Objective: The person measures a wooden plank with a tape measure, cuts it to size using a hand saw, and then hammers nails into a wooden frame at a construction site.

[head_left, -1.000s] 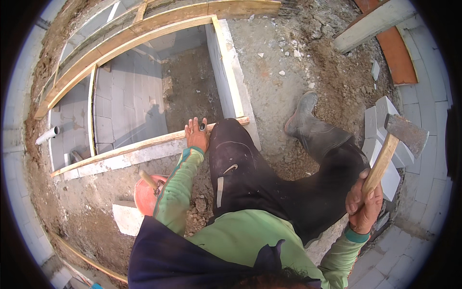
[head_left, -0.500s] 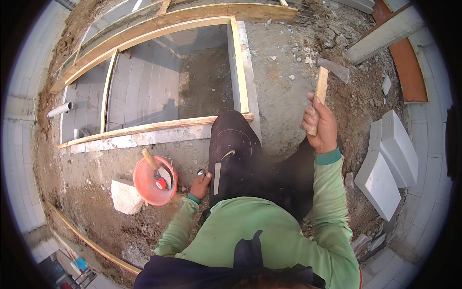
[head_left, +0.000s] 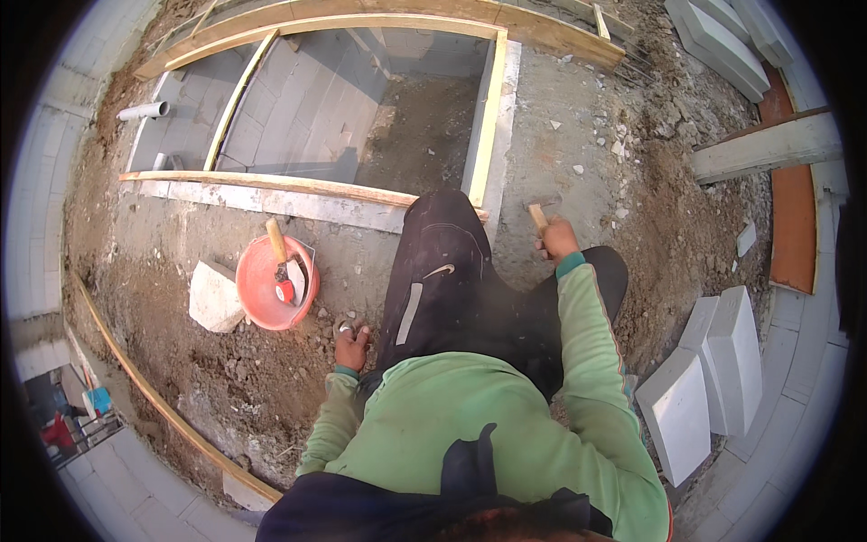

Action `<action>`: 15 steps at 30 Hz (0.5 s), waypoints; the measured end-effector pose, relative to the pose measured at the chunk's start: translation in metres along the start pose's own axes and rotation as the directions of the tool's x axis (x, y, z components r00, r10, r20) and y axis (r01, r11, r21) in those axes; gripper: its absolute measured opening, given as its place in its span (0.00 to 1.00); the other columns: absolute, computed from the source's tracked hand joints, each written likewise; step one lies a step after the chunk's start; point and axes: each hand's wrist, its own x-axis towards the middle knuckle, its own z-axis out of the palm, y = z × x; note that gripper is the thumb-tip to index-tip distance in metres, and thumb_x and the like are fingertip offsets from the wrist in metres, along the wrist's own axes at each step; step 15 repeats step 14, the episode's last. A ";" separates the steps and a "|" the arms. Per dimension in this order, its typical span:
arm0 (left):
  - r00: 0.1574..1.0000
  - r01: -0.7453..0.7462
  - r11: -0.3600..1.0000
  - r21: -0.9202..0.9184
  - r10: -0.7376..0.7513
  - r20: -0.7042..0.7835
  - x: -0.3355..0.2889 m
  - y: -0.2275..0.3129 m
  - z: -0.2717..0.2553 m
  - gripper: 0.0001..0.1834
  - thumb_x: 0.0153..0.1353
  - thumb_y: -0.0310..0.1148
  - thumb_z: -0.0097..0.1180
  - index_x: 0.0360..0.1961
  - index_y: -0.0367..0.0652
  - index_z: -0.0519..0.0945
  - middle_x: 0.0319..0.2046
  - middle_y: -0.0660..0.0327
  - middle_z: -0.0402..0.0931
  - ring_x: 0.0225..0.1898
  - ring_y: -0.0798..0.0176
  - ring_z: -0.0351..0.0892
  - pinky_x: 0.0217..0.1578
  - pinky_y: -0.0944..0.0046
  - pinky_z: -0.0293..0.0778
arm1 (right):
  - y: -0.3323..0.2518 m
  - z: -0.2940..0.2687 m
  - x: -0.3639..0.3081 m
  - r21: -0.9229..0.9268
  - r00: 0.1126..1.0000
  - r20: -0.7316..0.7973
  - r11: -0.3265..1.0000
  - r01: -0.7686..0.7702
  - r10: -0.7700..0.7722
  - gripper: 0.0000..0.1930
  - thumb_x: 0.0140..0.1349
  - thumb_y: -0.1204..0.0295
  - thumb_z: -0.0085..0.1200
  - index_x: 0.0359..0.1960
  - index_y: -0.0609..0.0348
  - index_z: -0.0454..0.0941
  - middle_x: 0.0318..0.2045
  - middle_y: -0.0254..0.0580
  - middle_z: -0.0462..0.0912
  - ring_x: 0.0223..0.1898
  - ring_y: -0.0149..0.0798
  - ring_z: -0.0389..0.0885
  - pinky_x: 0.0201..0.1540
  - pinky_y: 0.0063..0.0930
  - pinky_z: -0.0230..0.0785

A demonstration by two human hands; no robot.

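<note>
My right hand (head_left: 558, 238) grips the wooden handle of a hatchet (head_left: 538, 217), held low over the grey ground just beyond my right knee. Its metal head is hard to make out against the ground. By my left thigh, my left hand (head_left: 352, 347) is lowered near the dirt, its fingers curled at a small shiny metal piece (head_left: 344, 327) whose kind I cannot tell. An orange-pink bucket (head_left: 256, 310) stands to the left of that hand. Inside it lean a wooden-handled trowel (head_left: 275, 238) and a round red item (head_left: 284, 290). A pale broken block (head_left: 214, 298) sits beside the bucket.
Ahead lies a block-lined pit framed by wooden boards (head_left: 271, 182). A grey pipe (head_left: 144, 111) sticks out at the far left. White blocks (head_left: 673, 417) lean at the right, near a wooden post (head_left: 768, 149) and an orange board (head_left: 793, 230). A long plank (head_left: 163, 393) crosses the left.
My right hand has swung the hatchet down and toward my knee from a raised position. My left hand has shifted slightly left. The view has turned a little to the right.
</note>
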 end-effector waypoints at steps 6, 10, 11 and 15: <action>0.971 -0.220 0.928 0.301 0.237 -0.024 -0.010 0.016 -0.002 0.22 0.69 0.31 0.57 0.60 0.31 0.76 0.49 0.51 0.84 0.49 0.60 0.84 0.49 0.61 0.79 | 0.004 0.013 0.025 -0.789 0.926 -0.073 0.589 0.173 -0.369 0.16 0.60 0.71 0.49 0.44 0.65 0.83 0.45 0.67 0.84 0.50 0.66 0.81 0.56 0.52 0.72; 0.929 -0.166 0.637 0.752 0.357 -0.098 -0.006 0.027 -0.018 0.17 0.65 0.34 0.61 0.53 0.39 0.83 0.48 0.48 0.84 0.45 0.50 0.86 0.46 0.52 0.77 | 0.004 -0.009 0.024 -0.737 0.946 -0.072 0.656 0.164 -0.318 0.20 0.59 0.69 0.50 0.49 0.67 0.84 0.42 0.66 0.85 0.46 0.63 0.84 0.51 0.50 0.74; 0.916 -0.166 0.648 0.744 0.380 -0.126 -0.005 0.030 -0.026 0.17 0.65 0.35 0.61 0.52 0.41 0.84 0.48 0.47 0.84 0.45 0.48 0.86 0.46 0.51 0.77 | 0.013 -0.012 0.038 -0.744 0.949 -0.032 0.642 0.186 -0.312 0.20 0.59 0.69 0.50 0.49 0.67 0.84 0.42 0.66 0.85 0.46 0.63 0.84 0.51 0.50 0.74; 0.712 -0.202 0.780 0.592 0.532 -0.458 -0.020 0.088 -0.046 0.18 0.63 0.39 0.64 0.51 0.44 0.85 0.49 0.45 0.84 0.46 0.50 0.86 0.50 0.51 0.76 | 0.014 -0.016 0.054 -0.752 0.955 -0.033 0.637 0.170 -0.294 0.21 0.61 0.67 0.51 0.51 0.66 0.83 0.43 0.66 0.85 0.47 0.60 0.85 0.55 0.48 0.73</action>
